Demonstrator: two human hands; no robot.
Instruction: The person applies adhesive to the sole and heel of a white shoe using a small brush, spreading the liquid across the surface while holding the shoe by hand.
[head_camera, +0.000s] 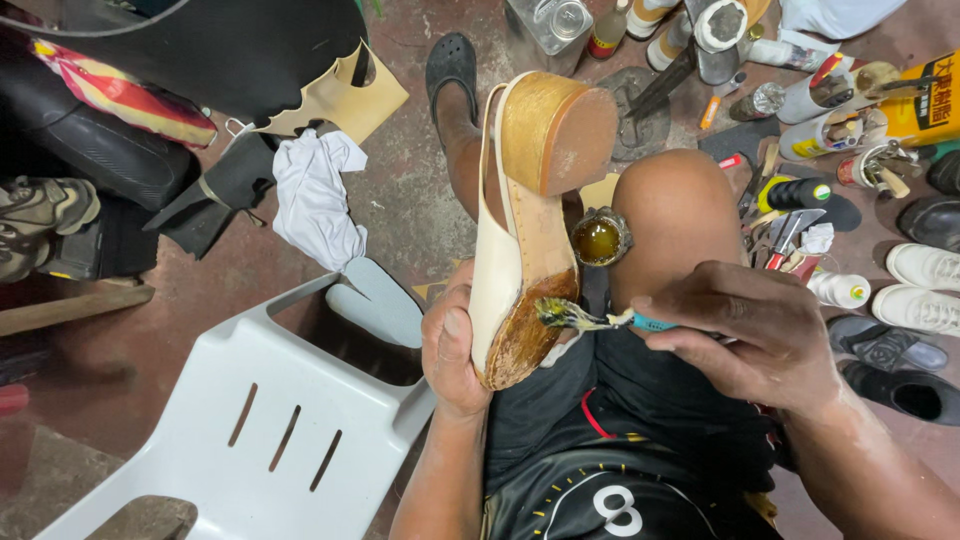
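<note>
My left hand (452, 350) grips a cream heeled sandal (522, 240) by its front, sole turned up and its tan block heel pointing away from me. My right hand (752, 335) holds a small brush with a blue handle (650, 322). The brush's bristles, loaded with stringy yellow glue, touch the brown front part of the sole (528, 340). An open tin of amber glue (600, 240) sits between my knees, just right of the sandal.
A white plastic chair (260, 420) stands at lower left, a white rag (315, 195) and leather scraps lie beyond it. Bottles, tools and cans (820, 110) crowd the floor at upper right. Several shoes (920, 270) line the right edge.
</note>
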